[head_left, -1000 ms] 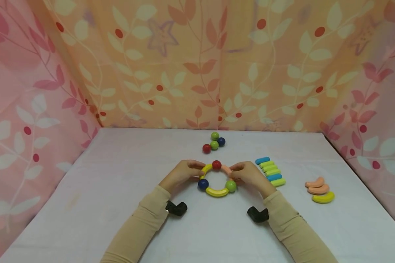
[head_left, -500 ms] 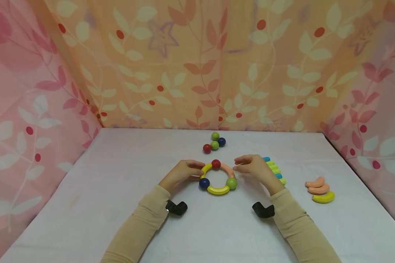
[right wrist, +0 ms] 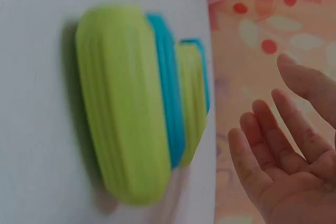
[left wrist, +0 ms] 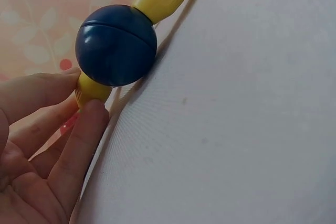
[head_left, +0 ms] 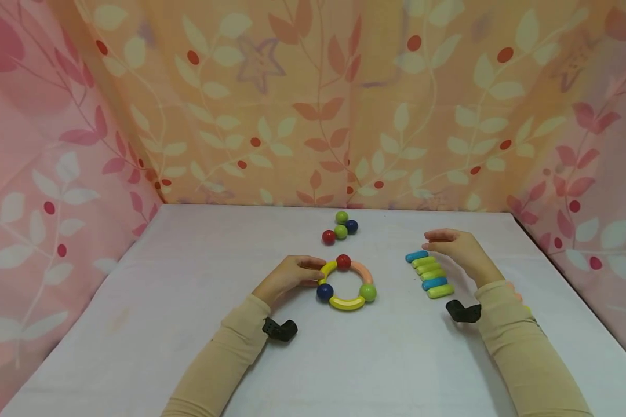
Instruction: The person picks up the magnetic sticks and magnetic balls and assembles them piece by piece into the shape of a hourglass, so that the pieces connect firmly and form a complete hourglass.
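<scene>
On the white table lies a ring of curved pieces and balls: a red ball [head_left: 344,262] at the back, a green ball [head_left: 368,292], a blue ball [left wrist: 116,44], a pink curved piece [head_left: 364,271] and two yellow ones. My left hand [head_left: 290,275] pinches the left yellow curved piece [left wrist: 90,91] between thumb and fingers, just beside the blue ball. Over to the right, my right hand [head_left: 461,252] is raised near the far end of a row of green and blue sticks [head_left: 440,291]. Its fingers [right wrist: 286,156] are loosely bent, holding nothing.
Behind the ring sits a small cluster of balls, among them a red ball [head_left: 328,237] and a dark blue ball [head_left: 352,226]. The right sleeve [head_left: 508,318] mostly covers some pink and yellow curved pieces. Patterned curtains [head_left: 302,104] enclose the table's back and sides.
My right hand has let go of the ring's pink curved piece and moved right, past the row of sticks. My left hand has stayed on the yellow curved piece.
</scene>
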{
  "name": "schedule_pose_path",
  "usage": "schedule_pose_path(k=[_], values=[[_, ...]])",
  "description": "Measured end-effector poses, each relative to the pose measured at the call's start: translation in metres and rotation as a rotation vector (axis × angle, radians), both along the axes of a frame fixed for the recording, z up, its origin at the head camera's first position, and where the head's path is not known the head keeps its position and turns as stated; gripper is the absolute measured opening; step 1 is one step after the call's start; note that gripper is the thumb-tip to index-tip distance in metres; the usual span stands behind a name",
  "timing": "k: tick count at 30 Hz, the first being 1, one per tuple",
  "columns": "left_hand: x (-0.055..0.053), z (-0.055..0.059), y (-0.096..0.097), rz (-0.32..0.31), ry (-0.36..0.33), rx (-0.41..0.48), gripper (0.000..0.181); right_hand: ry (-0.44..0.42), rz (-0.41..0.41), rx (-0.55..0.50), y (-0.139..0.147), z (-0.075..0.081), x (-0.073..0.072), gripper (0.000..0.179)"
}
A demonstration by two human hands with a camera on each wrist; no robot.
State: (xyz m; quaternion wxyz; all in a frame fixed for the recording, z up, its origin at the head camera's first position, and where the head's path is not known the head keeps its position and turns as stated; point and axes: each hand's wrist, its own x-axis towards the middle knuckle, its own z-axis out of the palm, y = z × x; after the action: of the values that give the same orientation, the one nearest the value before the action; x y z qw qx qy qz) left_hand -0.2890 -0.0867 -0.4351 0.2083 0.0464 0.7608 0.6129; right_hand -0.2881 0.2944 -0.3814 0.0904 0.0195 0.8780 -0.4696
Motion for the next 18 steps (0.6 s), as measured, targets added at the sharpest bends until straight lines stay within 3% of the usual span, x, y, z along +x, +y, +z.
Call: schedule_pose_path(k=[11,18], values=[[-0.001,-0.001,0.001,0.013,-0.013,-0.007,0.035,-0.150,0.081,0.040,0.016,-0.013,-0.023,0.061],[-0.001,0.000,0.001,0.023,-0.018,-0.006,0.034,-0.160,0.126,0.076,0.017,-0.022,-0.036,0.066]])
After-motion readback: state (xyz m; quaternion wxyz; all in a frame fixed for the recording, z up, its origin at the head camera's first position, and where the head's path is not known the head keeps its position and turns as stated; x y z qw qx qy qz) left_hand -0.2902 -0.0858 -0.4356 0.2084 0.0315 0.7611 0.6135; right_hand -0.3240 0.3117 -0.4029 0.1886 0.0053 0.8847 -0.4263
